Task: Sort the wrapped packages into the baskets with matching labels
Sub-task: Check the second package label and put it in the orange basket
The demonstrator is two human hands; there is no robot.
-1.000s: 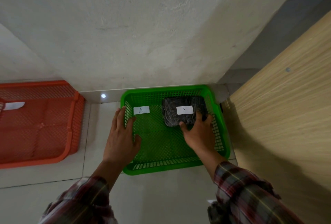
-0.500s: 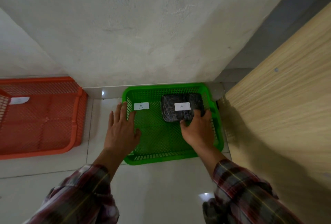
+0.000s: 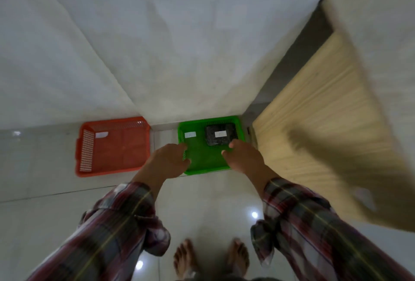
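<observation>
Head view: with the dark wrapped package (image 3: 221,134) lying in the green basket's (image 3: 202,159) far right corner, both loosely spread, empty hands, left (image 3: 167,161) and right (image 3: 243,157), should lift clear without nudging that basket.

floor (image 3: 45,190): tiled | on it: orange basket (image 3: 112,168), green basket (image 3: 202,169), bare feet (image 3: 184,256)

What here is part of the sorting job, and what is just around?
Part of the job:
green basket
dark wrapped package lying in it
orange basket
left hand, right hand, both empty

Just around:
wooden panel
wall
tiled floor
</observation>
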